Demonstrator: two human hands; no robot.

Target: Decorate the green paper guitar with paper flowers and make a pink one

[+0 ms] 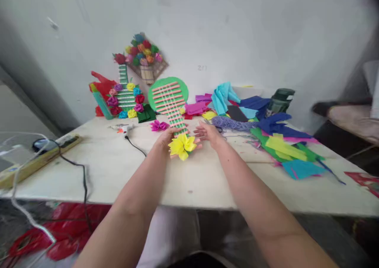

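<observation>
A yellow paper flower (182, 146) with pointed petals rests in my left hand (166, 139), whose fingers reach beneath it and show at its right side. My right hand (211, 134) is just to the right, its fingers apart and turned toward the flower, holding nothing that I can see. Behind the flower stands a green round-topped panel (185, 90) with a lattice of pinkish sticks (168, 98), its lower end partly hidden by the flower and my left hand. A magenta paper flower (159, 125) lies on the table to the left of the panel.
Coloured paper sheets (286, 147), a purple mesh bundle (232, 123) and a dark green container (280, 101) are on the right. Several paper roses decorate a green striped piece (126, 96) at the back left. A power strip (41, 155) with cables lies at the left edge.
</observation>
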